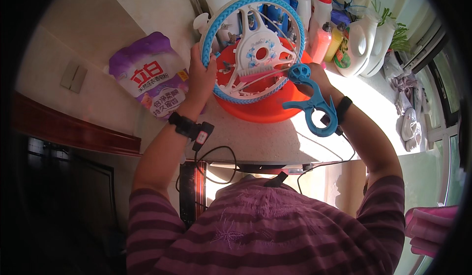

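Observation:
A round drying hanger point(246, 54), with a blue braided rim and white spokes, is held tilted over a red basin point(265, 113). My left hand point(201, 73) is closed round its left rim. On the right side, my right hand point(317, 81) is closed at the rim, partly hidden behind a blue hook clamp point(314, 103) that hangs from the hanger on a cord. A pink brush point(258, 73) with white bristles shows among the spokes; whether it touches the hanger I cannot tell. Small clips line the inside of the ring.
Left of the basin leans a purple-and-white detergent bag point(150, 76). Several bottles, among them a red-capped white bottle point(322, 9) and a large white jug point(356, 44), stand behind it. White shoes point(409, 127) lie at the right by the window. Black cables point(231, 152) run from my wrists.

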Available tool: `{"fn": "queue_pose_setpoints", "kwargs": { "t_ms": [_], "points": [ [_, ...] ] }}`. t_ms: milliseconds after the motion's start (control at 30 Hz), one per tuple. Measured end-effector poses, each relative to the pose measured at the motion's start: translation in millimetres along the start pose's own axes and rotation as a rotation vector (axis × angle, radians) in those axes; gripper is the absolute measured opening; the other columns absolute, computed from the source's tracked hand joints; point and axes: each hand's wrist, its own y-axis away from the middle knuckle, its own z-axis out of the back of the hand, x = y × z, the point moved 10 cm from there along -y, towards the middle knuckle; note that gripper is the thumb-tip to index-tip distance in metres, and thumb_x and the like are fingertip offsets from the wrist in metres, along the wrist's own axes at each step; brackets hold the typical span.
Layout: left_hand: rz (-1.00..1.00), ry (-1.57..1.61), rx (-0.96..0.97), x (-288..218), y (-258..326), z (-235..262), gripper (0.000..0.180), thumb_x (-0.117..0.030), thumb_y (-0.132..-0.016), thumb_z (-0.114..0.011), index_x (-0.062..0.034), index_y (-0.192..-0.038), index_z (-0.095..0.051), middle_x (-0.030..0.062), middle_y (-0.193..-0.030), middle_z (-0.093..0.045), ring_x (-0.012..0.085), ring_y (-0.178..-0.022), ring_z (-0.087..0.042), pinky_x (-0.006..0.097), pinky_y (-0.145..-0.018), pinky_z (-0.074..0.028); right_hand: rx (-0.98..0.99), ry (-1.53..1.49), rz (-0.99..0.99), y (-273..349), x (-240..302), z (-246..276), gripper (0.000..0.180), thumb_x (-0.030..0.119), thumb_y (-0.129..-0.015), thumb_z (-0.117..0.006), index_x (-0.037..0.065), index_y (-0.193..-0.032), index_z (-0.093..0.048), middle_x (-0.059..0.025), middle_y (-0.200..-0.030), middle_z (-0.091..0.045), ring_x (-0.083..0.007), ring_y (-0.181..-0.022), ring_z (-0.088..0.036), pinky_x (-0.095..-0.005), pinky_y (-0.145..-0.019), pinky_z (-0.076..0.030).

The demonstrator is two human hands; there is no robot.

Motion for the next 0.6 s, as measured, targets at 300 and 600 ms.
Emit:
{"fn": "queue_pose_setpoints", "kwargs": {
  "t_ms": [300,600],
  "points": [
    [-0.030,-0.004,-0.039,-3,-2,0,0.037,-0.011,-0.096,-0.054,-0.0009,-0.129,-0.041,0.0187,-0.110,-0.057,0.0305,-0.096,-0.060,0.039,-0.085,-0.048,0.099,-0.049,-0.014,1,-2,-21,0.025,0.014,-0.093,-0.061,0.009,-0.117,-0.067,-0.0139,-0.095,-0.072,-0.0291,-0.083,-0.070,-0.0363,-0.073,-0.056],
    [0.025,-0.054,0.059,-8,-29,2,0.046,-0.015,-0.095,-0.055,-0.0042,-0.137,-0.039,0.0141,-0.096,-0.063,0.0226,-0.076,-0.063,0.036,-0.068,-0.052,0.028,0.148,0.019,-11,-16,-18,0.021,0.017,-0.083,-0.068,0.015,-0.104,-0.071,-0.0154,-0.081,-0.069,-0.0345,-0.071,-0.066,-0.0411,-0.060,-0.051]
  ]
}}
